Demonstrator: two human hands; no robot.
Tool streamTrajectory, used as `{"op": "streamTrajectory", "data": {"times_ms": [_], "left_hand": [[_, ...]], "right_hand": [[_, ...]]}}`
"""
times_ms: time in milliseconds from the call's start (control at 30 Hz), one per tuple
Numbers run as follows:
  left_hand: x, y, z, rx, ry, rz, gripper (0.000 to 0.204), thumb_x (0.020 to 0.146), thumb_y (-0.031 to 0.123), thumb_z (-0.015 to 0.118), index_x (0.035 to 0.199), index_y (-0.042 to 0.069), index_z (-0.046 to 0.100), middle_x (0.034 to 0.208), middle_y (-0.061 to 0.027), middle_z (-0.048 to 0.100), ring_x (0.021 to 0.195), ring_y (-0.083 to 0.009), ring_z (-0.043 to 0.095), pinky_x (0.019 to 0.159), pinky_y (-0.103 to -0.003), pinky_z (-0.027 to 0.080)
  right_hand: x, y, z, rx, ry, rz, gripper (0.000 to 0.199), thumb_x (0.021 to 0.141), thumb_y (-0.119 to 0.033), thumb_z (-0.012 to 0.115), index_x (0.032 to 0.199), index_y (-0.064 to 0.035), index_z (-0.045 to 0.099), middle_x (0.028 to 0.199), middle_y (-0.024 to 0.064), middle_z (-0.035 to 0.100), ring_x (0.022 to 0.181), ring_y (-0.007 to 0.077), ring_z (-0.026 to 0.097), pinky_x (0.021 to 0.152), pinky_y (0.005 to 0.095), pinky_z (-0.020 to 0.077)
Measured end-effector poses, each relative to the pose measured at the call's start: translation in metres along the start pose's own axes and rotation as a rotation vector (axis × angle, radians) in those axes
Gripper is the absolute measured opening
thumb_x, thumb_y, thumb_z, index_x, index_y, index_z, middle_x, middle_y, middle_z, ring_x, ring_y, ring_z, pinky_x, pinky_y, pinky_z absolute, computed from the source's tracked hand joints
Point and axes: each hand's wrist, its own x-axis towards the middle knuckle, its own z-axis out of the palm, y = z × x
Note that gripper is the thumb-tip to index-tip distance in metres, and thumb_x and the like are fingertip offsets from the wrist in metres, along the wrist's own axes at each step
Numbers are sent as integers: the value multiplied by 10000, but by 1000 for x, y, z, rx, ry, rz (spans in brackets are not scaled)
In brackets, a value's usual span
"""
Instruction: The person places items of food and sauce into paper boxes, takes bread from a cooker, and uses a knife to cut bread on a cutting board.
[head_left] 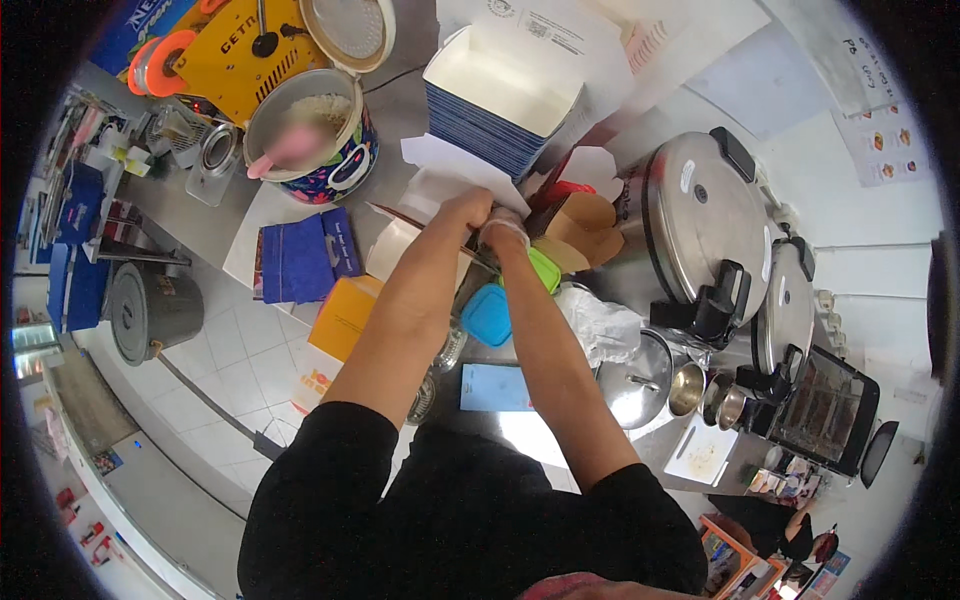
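Left hand (468,210) and right hand (503,234): fingers mostly hidden around the white flap (440,172), can't tell what they hold. Pink scoop (295,146) in the floral pot (318,186): blurred. Blue pack (128,32), top left: cut off. Far person (758,524): too small to read.

The white box (438,182) is smooth, matt paperboard; the brown box (588,228) is matt card. The glove (504,232) is thin, wrinkled, translucent plastic. The blue lid (487,315) looks like smooth plastic. Shiny metal tops the large cooker (705,220); the sleeves (350,445) are matt cloth, the desk (395,110) smooth metal.
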Motion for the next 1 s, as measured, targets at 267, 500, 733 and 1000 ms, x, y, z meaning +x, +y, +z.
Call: {"op": "streamTrajectory", "data": {"times_ms": [267, 500, 733, 1000], "left_hand": [[-5, -35, -5, -236, 66, 112, 259, 850, 82, 662, 1060, -35, 758, 1051, -261, 736, 889, -375, 749, 746, -472, 597], [-12, -12, -35, -100, 25, 98, 292, 832, 85, 650, 1083, -22, 751, 1086, -275, 719, 950, -396, 731, 805, -471, 587], [-23, 23, -37, 82, 46, 52, 294, 805, 89, 655, 1062, -21, 746, 1145, -290, 690, 1106, -426, 670, 960, -473, 536], [-19, 35, -34, 131, 147, 155, 320, 820, 134, 716, 1073, -62, 718, 1157, -309, 685, 1126, -432, 662, 964, -474, 540]], "right_hand": [[55, 11, 27, -232, 28, -229, 449, 903, -258, 667, 1313, -77, 682, 1409, 181, 615, 1295, 338, 609, 1081, 456, 504], [71, 21, 36, -223, 46, -305, 393, 925, -227, 632, 1280, -74, 700, 1406, 192, 614, 1290, 337, 614, 1065, 450, 511], [18, 27, 10, -89, 154, -468, 365, 893, -180, 647, 1226, -45, 713, 1378, 205, 634, 1241, 355, 642, 1004, 472, 542], [129, 68, 51, -359, 86, -467, 384, 900, -215, 614, 1211, -10, 711, 1290, 202, 685, 1148, 372, 685, 929, 485, 566]]}}
